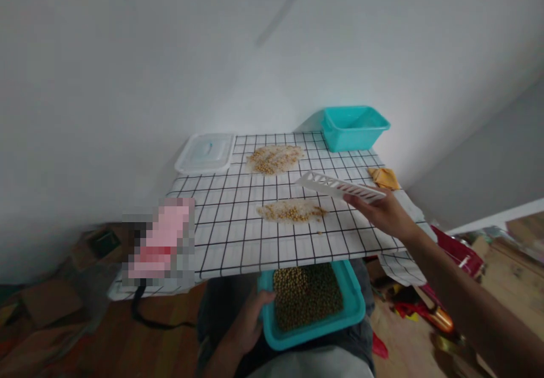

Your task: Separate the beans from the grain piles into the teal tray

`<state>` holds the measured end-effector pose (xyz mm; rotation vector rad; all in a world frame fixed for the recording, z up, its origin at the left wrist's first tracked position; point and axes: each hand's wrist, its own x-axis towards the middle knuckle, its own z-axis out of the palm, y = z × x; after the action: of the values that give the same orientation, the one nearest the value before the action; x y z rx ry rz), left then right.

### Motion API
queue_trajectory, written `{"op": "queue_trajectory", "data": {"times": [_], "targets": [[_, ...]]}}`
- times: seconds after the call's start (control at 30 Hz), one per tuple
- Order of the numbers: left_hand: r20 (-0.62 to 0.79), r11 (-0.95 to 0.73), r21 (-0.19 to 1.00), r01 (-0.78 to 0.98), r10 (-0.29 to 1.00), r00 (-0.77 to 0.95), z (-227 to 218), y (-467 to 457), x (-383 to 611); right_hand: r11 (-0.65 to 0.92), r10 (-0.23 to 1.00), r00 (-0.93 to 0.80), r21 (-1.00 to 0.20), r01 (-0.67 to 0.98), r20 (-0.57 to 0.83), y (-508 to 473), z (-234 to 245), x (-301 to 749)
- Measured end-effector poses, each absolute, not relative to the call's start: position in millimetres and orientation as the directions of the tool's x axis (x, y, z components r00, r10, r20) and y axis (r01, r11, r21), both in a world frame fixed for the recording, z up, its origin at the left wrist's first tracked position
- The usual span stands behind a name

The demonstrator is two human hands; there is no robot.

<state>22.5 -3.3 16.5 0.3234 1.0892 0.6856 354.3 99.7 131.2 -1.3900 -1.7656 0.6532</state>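
My right hand [385,212] grips one end of a white slotted plastic scraper [338,186], held flat above the checked tablecloth [238,228] just right of the near pile of mixed beans and rice [292,211]. My left hand [250,321] holds the left rim of a teal tray [352,313] full of yellow and green beans, resting on my lap below the table's front edge. A second pile of beans and rice [274,158] lies farther back on the cloth.
An empty teal tub [355,127] stands at the table's back right corner. A clear lidded container [205,152] sits at the back left. An orange cloth [385,177] lies on the right edge. A blurred pink object [159,242] is at the front left. Clutter covers the floor on the right.
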Motion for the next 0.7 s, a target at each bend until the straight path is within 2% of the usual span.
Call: {"op": "queue_trajectory", "data": {"times": [0.1,0.2,0.33,0.57,0.7], "targets": [[-0.677,0.754,0.548,-0.363,0.654,0.338,9,-5,21,0.160,0.952,0.094,-0.735,0.659,0.292,65,121,377],[-0.672,0.770,0.525,-0.363,0.637,0.378,6,-3,19,0.116,0.940,0.142,-0.683,0.721,0.310,39,110,385],[-0.694,0.804,0.466,-0.369,0.591,0.411,5,-1,19,0.118,0.930,0.142,-0.639,0.760,0.340,29,104,372],[-0.722,0.838,0.411,-0.359,0.540,0.433,11,-4,19,0.153,0.952,0.064,-0.644,0.750,0.301,26,107,344],[-0.708,0.834,0.440,-0.332,0.550,0.443,11,-4,19,0.161,0.945,0.070,-0.643,0.749,0.318,20,110,349]]}}
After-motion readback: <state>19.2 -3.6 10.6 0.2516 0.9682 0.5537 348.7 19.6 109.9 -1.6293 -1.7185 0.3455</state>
